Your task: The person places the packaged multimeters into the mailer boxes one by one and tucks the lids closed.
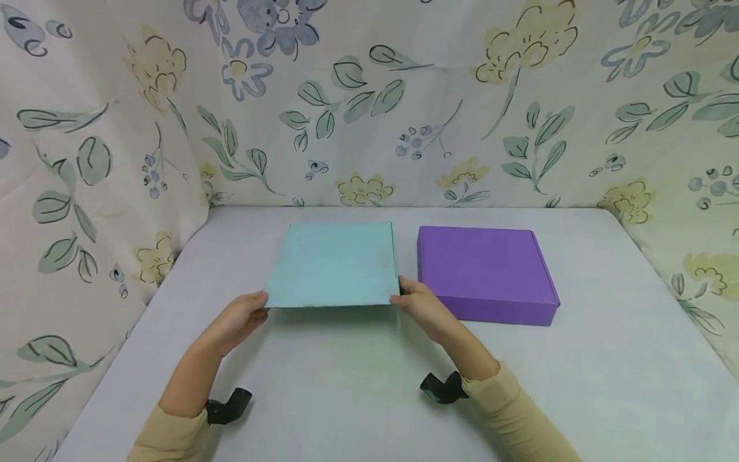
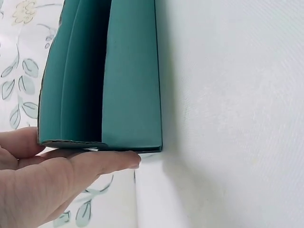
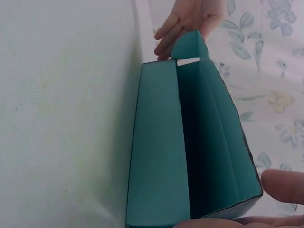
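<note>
A light teal cardboard box [image 1: 335, 263] sits left of the middle of the table. Its lid is partly lifted at the near side, and both wrist views show a dark gap behind the front wall [image 2: 133, 85]. My left hand [image 1: 238, 321] holds the lid's near left corner, thumb at the edge and a finger along the box's side. At the near right corner my right hand [image 1: 427, 311] grips the lid the same way. A side flap [image 3: 187, 46] sticks up near the left hand in the right wrist view. The box's inside is too dark to make out.
A purple box [image 1: 485, 266], its lid down, lies just right of the teal one. White cloth covers the table [image 1: 612, 359]. A flowered curtain [image 1: 439, 96] hangs behind and at both sides. Black wrist-worn devices [image 1: 229, 406] show near both sleeves.
</note>
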Demonstrator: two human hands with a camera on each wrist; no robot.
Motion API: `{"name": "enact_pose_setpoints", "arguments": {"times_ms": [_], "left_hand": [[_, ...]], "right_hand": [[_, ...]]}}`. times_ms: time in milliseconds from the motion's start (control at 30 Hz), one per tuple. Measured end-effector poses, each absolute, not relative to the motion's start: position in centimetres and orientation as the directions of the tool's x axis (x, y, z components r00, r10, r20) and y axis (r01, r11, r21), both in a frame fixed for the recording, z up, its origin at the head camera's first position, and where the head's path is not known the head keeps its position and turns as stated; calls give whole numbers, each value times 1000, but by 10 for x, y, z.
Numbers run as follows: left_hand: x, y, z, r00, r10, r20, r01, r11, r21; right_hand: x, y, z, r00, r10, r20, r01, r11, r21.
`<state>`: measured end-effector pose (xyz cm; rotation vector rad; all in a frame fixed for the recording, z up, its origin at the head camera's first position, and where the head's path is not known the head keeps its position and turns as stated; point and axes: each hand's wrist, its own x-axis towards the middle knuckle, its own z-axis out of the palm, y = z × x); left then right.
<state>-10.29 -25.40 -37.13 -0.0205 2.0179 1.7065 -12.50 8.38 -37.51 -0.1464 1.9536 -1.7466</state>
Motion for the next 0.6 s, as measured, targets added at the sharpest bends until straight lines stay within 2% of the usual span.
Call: {"name": "enact_pose_setpoints", "arguments": {"times_ms": [367, 600], "left_hand": [[-105, -254, -375, -869, 324, -372, -305, 242, 921], [-105, -259, -378, -863, 322, -390, -289, 319, 903]], "right_hand": [[-122, 88, -377, -856, -463, -232, 189, 137, -972], [-124, 92, -384, -856, -435, -278, 233, 155, -960]]}}
